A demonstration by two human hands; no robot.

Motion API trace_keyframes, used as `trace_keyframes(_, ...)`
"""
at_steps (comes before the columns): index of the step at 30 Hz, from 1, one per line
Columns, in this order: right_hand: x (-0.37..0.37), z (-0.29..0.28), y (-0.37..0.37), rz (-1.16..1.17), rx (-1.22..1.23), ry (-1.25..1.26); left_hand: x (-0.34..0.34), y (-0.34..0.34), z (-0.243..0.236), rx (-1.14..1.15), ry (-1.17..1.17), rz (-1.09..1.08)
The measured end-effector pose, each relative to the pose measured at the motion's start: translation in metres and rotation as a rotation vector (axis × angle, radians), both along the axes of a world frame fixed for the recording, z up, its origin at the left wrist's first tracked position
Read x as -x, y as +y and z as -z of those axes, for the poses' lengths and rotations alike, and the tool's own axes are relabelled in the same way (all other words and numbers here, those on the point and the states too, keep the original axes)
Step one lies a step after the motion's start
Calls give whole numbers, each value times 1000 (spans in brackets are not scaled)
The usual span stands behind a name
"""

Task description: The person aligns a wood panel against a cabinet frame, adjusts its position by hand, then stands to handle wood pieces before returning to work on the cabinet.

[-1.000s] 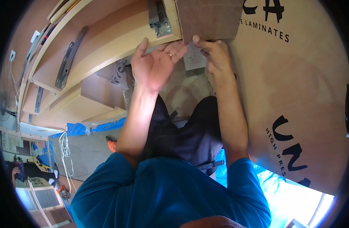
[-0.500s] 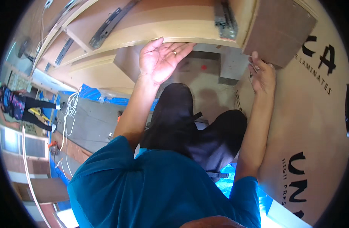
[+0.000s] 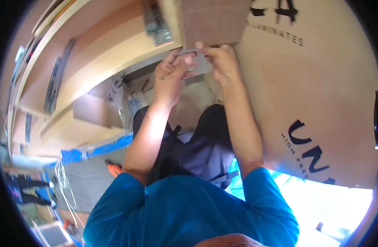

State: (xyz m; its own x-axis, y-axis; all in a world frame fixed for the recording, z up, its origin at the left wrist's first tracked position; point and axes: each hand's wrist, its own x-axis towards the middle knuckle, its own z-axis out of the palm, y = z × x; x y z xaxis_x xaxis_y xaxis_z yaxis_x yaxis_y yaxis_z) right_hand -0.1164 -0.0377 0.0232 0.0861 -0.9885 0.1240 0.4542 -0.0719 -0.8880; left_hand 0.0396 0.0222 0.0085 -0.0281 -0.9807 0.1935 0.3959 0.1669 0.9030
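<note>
Brown four-sided board [image 3: 211,22], plain face, straight lower edge, between pale cabinet [image 3: 123,49] and large tan panel [image 3: 312,90]

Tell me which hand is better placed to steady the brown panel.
Right, probably: the right hand is at the lower edge of the brown panel, while the left hand sits farther left, near the pale wooden rail.

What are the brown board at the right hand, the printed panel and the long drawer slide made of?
Brown board: probably wood-based, matte, from its dull face.
Printed panel: likely board, perhaps film-covered; smooth tan face, soft sheen.
Drawer slide: apparently dark grey metal, from its slim rail form.
</note>
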Motion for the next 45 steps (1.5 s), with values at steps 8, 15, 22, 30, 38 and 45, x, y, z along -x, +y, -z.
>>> trace_keyframes(8, -5, -1, 5, 34, 48, -65, 33, -29, 5, 96, 130, -220)
trace_keyframes(15, 12, 11, 8, 43, -6, -200, 32, -23, 0, 86, 112, -266)
trace_keyframes(22, -8, 10, 12, 143, -33, -254, 32, -23, -2, 76, 123, -262)
trace_keyframes(30, -36, -13, 30, 120, -132, -132, 32, -23, -2, 58, 165, -245)
trace_keyframes(38, -33, -9, 25, 100, -75, -126, 16, 21, -31, -91, 923, 350)
trace_keyframes(45, -23, 8, 6, 74, -74, -146, -4, 11, -27, -196, 1124, 381)
